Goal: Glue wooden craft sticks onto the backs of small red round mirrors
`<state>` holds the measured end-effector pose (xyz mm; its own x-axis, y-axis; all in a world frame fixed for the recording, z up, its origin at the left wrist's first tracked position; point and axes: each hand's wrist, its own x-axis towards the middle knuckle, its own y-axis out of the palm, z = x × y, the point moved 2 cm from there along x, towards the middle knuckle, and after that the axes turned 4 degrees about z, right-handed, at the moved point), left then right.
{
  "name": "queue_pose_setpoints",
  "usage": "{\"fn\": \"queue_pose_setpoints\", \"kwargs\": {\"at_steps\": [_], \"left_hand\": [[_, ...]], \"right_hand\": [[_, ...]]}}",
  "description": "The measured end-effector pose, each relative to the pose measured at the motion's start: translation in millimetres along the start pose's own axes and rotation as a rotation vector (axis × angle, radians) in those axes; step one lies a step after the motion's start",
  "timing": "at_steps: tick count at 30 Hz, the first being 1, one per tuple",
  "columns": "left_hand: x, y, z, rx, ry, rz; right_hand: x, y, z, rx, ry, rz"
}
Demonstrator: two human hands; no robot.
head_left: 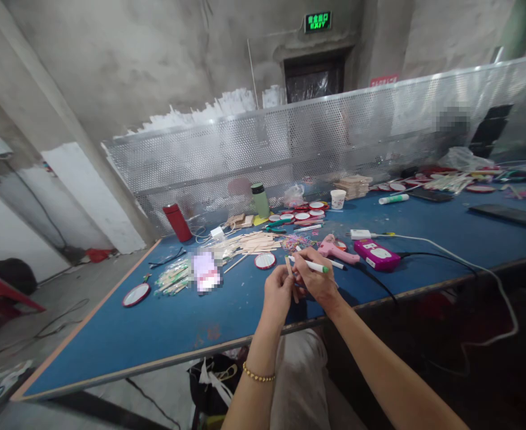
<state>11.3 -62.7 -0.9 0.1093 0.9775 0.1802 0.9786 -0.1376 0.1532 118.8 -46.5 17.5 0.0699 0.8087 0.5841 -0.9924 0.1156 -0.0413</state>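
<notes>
My left hand (277,294), with a gold bead bracelet at its wrist, pinches a flat wooden craft stick (289,266) held upright near the table's front edge. Closed around a white marker pen with a green end (311,264), my right hand (319,280) meets the left one at the stick. The pen's tip lies close to the top of the stick. Just beyond the hands are a pink glue gun (335,249), a round red-rimmed disc (265,261) and a tangle of coloured rubber bands (297,241).
Loose craft sticks (258,242), a bundle of bagged sticks (173,278) and a blurred lit phone (206,272) lie leftward. A red bottle (177,223) and green bottle (260,201) stand behind. A purple power strip (376,255) trails cables rightward. A perforated metal panel (227,149) borders the blue table (155,340).
</notes>
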Motion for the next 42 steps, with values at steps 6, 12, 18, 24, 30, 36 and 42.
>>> {"fn": "queue_pose_setpoints", "kwargs": {"at_steps": [6,12,18,24,30,36,42], "left_hand": [[0.6,-0.3,1.2,0.044,0.054,0.007],[1.6,-3.0,4.0,0.096,0.061,0.0],[0.6,-1.1,3.0,0.061,0.042,-0.011],[0.9,-0.8,2.9,0.07,0.054,-0.013],[1.1,-2.3,3.3,0.094,0.048,-0.021],[0.5,-1.6,2.4,0.083,0.055,-0.005],[-0.1,0.2,-0.2,0.086,0.064,0.003]], "right_hand": [[-0.2,-0.3,3.6,-0.034,-0.013,0.024],[0.4,-0.1,4.8,-0.057,-0.03,0.026],[-0.4,0.7,-0.1,-0.041,-0.008,0.005],[-0.9,0.3,5.3,-0.049,-0.003,0.021],[-0.1,-0.3,5.3,-0.057,-0.013,0.033],[0.1,-0.2,4.1,-0.055,-0.015,0.021],[0.3,-0.5,7.8,-0.055,-0.029,0.043]]}}
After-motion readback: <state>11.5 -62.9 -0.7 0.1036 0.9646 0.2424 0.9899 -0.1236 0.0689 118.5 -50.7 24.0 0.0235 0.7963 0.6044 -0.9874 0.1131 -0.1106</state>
